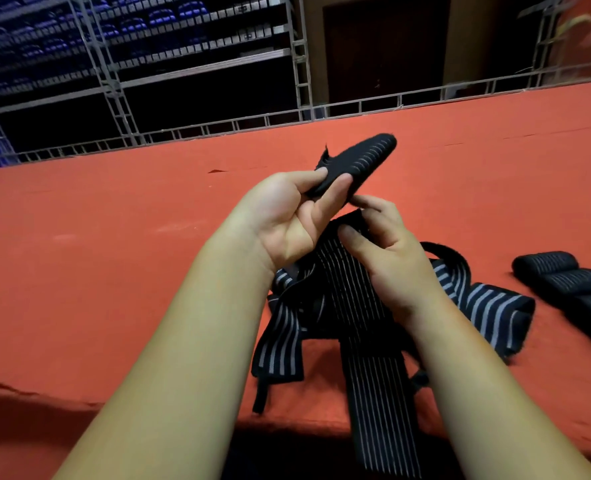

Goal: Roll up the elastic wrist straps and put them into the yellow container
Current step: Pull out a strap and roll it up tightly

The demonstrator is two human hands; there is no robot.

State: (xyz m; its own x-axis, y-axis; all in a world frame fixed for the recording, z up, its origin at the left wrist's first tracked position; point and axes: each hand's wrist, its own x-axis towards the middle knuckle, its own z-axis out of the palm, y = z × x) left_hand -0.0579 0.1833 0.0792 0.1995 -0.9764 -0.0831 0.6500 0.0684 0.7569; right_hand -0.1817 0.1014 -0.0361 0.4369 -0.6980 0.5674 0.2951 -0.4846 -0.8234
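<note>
Above the worktop, left hand (287, 216): raised, palm turned toward the camera, forearm reaching in from bottom left.
Left fingers (332, 195): thumb and forefinger pinching the near end of the rolled part; remaining fingers loosely curled beneath.
Right hand (391, 251): just below and to the right of the left, back of the hand toward the camera, forearm reaching in from bottom right.
Right fingers (356, 237): thumb and fingertips pinching the flat band close under the roll.
Held strap (366, 306): black with thin pale stripes; rolled part (360, 161) jutting up and away past the left fingertips, clear of the worktop; flat length dropping from both hands, across the pile and over the near edge.
Loose straps (495, 306): black with broader grey stripes, tangled on the worktop under the wrists, partly hidden by both forearms and the hanging length.
Rolled straps (560, 275): lying side by side at the right, touching one another, well apart from the hands; nearest one blurred and cut by the frame edge.
Worktop (114, 209): covered in red cloth, frayed along the near edge.
Background: metal shelving (114, 71) with blurred dark-blue stock; dark door (384, 46) to its right.
</note>
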